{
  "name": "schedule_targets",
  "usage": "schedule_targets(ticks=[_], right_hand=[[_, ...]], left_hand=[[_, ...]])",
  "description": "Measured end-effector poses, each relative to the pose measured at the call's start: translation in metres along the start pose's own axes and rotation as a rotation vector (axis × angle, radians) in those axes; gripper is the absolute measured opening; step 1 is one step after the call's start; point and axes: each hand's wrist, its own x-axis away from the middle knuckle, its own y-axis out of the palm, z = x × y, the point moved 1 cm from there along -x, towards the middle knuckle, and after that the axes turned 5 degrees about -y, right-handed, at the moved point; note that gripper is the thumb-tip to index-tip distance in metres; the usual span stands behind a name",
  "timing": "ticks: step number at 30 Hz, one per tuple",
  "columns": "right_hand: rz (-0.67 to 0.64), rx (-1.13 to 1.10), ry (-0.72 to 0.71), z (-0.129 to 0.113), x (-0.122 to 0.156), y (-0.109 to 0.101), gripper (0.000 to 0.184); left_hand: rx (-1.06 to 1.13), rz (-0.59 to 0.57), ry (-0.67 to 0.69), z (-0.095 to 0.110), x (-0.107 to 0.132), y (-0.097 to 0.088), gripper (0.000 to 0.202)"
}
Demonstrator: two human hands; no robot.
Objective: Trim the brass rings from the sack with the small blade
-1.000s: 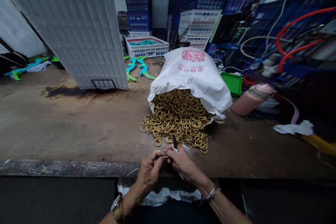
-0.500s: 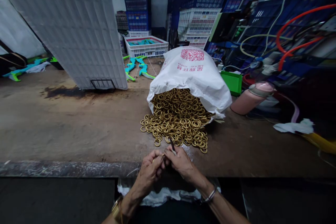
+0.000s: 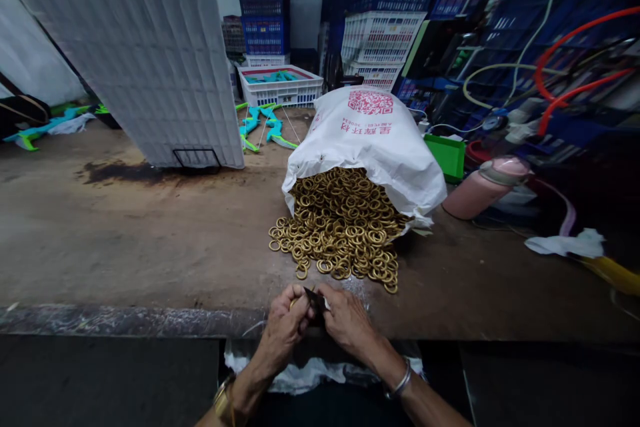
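Note:
A white sack [image 3: 373,140] lies on its side on the brown table [image 3: 150,240], spilling a heap of gold rings [image 3: 345,227] toward me. At the near table edge my left hand [image 3: 283,327] is closed, pinching a gold ring between fingertips. My right hand [image 3: 347,320] is closed on a small dark-bladed tool [image 3: 315,298] whose tip meets the ring. The two hands touch each other just in front of the heap.
A tall white ribbed panel [image 3: 150,53] leans at the back left. A white crate [image 3: 280,85] and teal plastic parts [image 3: 260,123] sit behind it. A green box [image 3: 445,157], a pink bottle [image 3: 483,187] and hoses crowd the right. Crumpled plastic [image 3: 310,370] lies below my wrists.
The dark tool in my right hand has tilted down from pointing upward to lying low against the ring. Both hands stayed at the table edge.

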Motion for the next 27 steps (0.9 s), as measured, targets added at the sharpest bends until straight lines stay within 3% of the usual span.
schedule_targets(ticks=[7,12,16,20,27], right_hand=[[-0.061,0.168,0.036,0.0,-0.005,-0.009,0.03],[0.023,0.155,0.081,-0.004,-0.021,-0.008,0.024],[0.128,0.115,0.113,-0.013,-0.035,-0.001,0.014],[0.123,0.222,0.147,-0.017,-0.045,0.003,0.015],[0.119,0.239,0.152,-0.013,-0.047,0.003,0.015]], left_hand=[[0.003,-0.046,-0.049,0.002,0.013,0.0,0.032],[0.22,-0.135,-0.094,0.008,0.027,0.0,0.027],[0.34,-0.085,-0.125,0.008,0.024,-0.008,0.028],[0.384,-0.03,-0.111,0.007,0.022,-0.016,0.024],[0.546,-0.116,-0.162,0.008,0.02,-0.022,0.017]])
